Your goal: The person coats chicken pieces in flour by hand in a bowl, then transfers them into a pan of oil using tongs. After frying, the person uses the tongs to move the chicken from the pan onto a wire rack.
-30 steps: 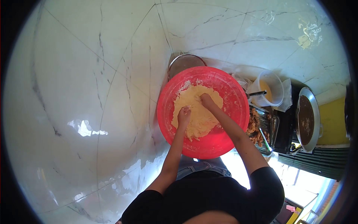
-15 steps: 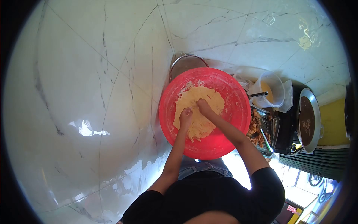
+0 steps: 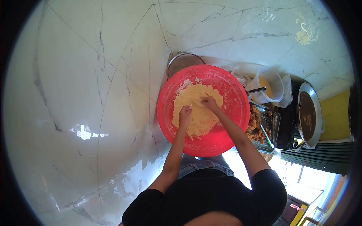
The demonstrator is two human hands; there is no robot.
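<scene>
A large red basin (image 3: 240, 116) holds a broad layer of pale yellow flour (image 3: 198, 122). Over the middle of the flour, my left hand (image 3: 185, 113) has its fingers drawn together. Close by on the right, my right hand (image 3: 209, 102) is closed too, thumb and fingers pinched. A pale strip (image 3: 197, 103) coated in flour shows between the two hands; what it is under the coating, I cannot make out. A few floury pieces (image 3: 194, 136) lie at the near edge of the flour.
Right of the basin is a glass tray (image 3: 276, 126) of fried brown pieces (image 3: 255, 128) with tongs (image 3: 266, 135). Behind it stands a clear plastic tub (image 3: 277, 84) with yellowish contents. Farther right, a pan (image 3: 318, 113) holds dark oil. Marbled tile walls (image 3: 113, 94) enclose the left and back.
My right hand has moved slightly down and turned, its fingers now pointing left toward my left hand. The whole view has shifted a little, so the basin appears farther left and higher.
</scene>
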